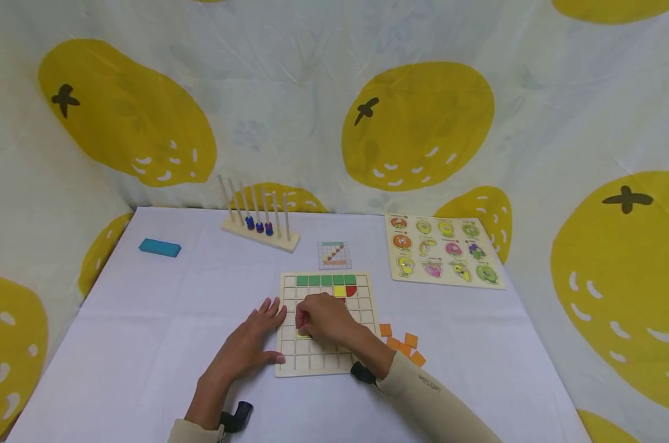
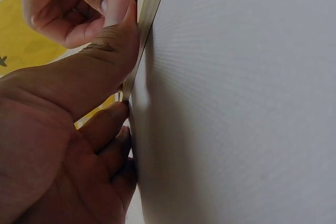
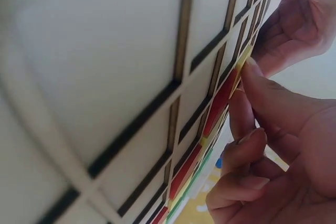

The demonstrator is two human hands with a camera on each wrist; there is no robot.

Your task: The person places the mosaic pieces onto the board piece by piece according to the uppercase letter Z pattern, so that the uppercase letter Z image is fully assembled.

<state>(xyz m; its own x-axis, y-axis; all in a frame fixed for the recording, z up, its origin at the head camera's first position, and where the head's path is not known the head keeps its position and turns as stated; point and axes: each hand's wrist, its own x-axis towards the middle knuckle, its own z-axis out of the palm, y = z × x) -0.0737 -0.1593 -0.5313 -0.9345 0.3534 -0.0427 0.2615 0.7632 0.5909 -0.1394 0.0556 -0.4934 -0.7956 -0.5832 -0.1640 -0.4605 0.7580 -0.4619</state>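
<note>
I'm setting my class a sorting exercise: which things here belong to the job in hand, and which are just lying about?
In the job:
Grid board
Green tiles, yellow tiles and red tiles on it
Loose orange tiles beside it
Pattern card, apparently the guide

Lying about:
Blue block
Peg stand with beads
Fruit picture board

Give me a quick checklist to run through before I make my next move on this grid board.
1. Grid board steadied: ok, the left hand touches its left edge.
2. Green tiles in the top row: ok, five side by side.
3. Yellow tile under the right hand seated flat: cannot tell, mostly covered.
4. Orange tiles on the board: not ok, they lie on the table to its right.
5. Pattern card visible: ok, uncovered beyond the board.
</note>
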